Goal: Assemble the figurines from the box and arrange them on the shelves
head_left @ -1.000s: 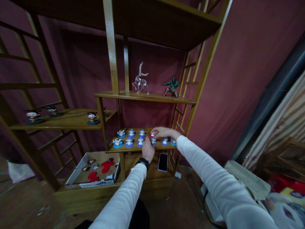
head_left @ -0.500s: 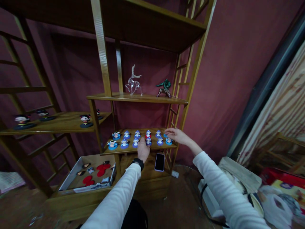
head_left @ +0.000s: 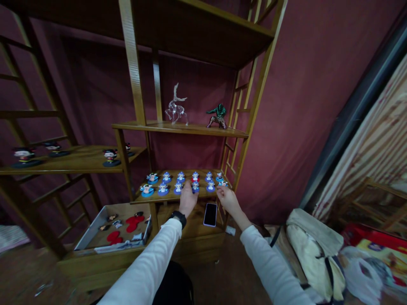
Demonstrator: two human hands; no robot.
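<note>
Small figurines on round bases stand in two rows on the low wooden shelf (head_left: 203, 198); most are white and purple, and one in the back row has a red base (head_left: 195, 176). My left hand (head_left: 188, 200), wearing a black wristband, is at a purple-based figurine (head_left: 195, 186) in the front row. Its thumb and fingers close in at that figurine's left side, with the fingertips partly hidden. At the right end of the front row, my right hand (head_left: 229, 201) is curled in a pinch at a blue-based figurine (head_left: 223, 184), partly covering it.
A phone (head_left: 210, 214) lies below the shelf. On the left, an open box (head_left: 95, 224) holds red pieces and small figures. A clear deer (head_left: 176, 108) and a green figure (head_left: 218, 115) stand above. Black-haired figurines (head_left: 110, 156) occupy the left shelf. A pale bag (head_left: 313, 250) sits right.
My right hand has come down and curled from above the back-right figurine to the front-right one. My left hand stays at the same figurine. The whole view has shifted slightly.
</note>
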